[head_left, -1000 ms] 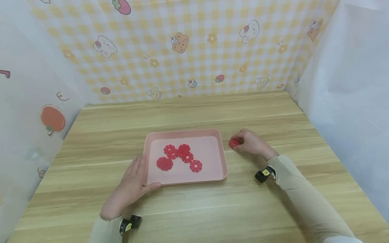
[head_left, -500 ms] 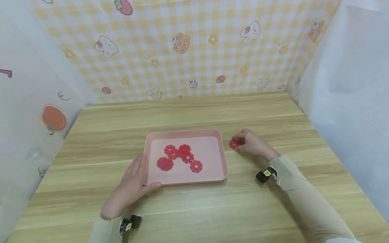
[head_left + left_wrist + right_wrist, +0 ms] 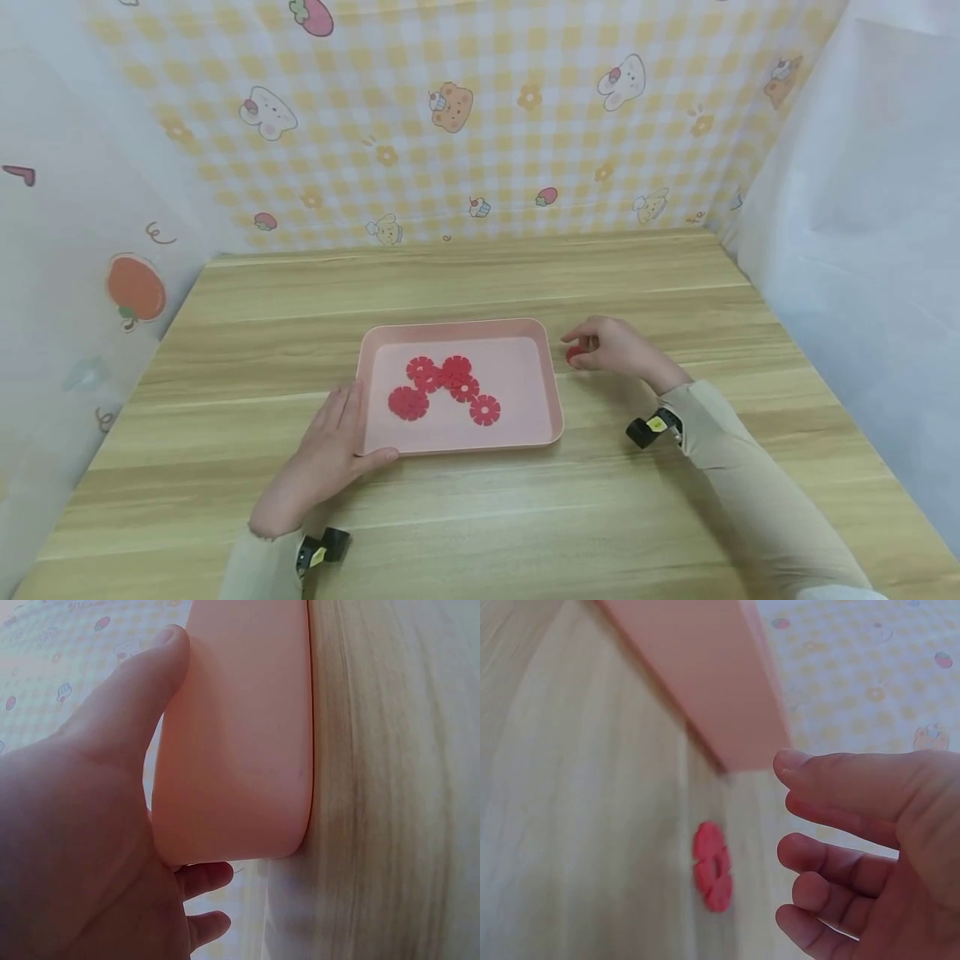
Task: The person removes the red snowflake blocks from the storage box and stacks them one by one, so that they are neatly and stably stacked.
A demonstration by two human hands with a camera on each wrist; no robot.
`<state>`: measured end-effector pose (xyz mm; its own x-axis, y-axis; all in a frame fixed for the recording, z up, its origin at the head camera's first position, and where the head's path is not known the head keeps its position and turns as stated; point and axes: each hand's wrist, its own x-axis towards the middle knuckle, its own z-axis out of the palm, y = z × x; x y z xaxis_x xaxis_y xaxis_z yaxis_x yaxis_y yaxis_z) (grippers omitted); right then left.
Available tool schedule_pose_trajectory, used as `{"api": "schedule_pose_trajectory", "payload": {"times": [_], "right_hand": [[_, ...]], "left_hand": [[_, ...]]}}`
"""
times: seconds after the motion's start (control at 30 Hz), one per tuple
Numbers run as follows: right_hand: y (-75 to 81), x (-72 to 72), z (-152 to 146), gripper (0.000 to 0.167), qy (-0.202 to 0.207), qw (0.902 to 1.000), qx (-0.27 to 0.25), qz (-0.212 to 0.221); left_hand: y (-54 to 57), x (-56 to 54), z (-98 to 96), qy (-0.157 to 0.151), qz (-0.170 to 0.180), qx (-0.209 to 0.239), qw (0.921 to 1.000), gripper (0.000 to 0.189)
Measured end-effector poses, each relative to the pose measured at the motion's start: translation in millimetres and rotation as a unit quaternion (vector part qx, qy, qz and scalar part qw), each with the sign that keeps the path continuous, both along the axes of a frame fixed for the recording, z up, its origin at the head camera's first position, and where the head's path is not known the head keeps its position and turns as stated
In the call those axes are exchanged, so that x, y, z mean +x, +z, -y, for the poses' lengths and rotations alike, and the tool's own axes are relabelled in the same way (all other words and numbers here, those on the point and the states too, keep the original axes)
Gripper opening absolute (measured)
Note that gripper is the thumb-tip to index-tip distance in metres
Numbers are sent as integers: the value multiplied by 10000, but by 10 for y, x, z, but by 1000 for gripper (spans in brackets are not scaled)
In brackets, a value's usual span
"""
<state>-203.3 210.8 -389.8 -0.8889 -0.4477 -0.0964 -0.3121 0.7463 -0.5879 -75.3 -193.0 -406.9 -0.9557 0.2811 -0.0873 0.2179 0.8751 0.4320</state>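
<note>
Half a second ago my right hand (image 3: 617,348) was pinching the loose red disc (image 3: 711,866); now my fingers (image 3: 832,862) have come apart and hold nothing, and the disc lies flat on the wooden table (image 3: 480,517) just beside them, a little way off the right edge of the pink tray (image 3: 552,392). My left hand (image 3: 324,462) lies with straight fingers along the tray's near left corner, thumb against the front rim, steadying it. Five more red discs (image 3: 447,385) sit clustered inside the tray. The risk I see: the disc is thin and flat on a smooth top, so a hurried regrasp could skid it away instead of lifting it. A knock from my knuckles could also jolt the tray and scatter the cluster.
</note>
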Motion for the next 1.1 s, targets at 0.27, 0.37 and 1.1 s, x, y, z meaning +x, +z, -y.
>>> {"api": "schedule_pose_trajectory", "payload": {"times": [0.27, 0.37, 1.1], "right_hand": [[165, -12, 161, 35, 182, 9998, 51, 57], [220, -6, 222, 34, 176, 9997, 106, 115], [361, -105, 813, 31, 863, 9953, 254, 352]], "left_hand": [[-15, -4, 10, 27, 13, -9, 10000, 112], [-22, -8, 13, 3, -3, 6, 10000, 111], [-46, -1, 20, -3, -109, 78, 9999, 110]]}}
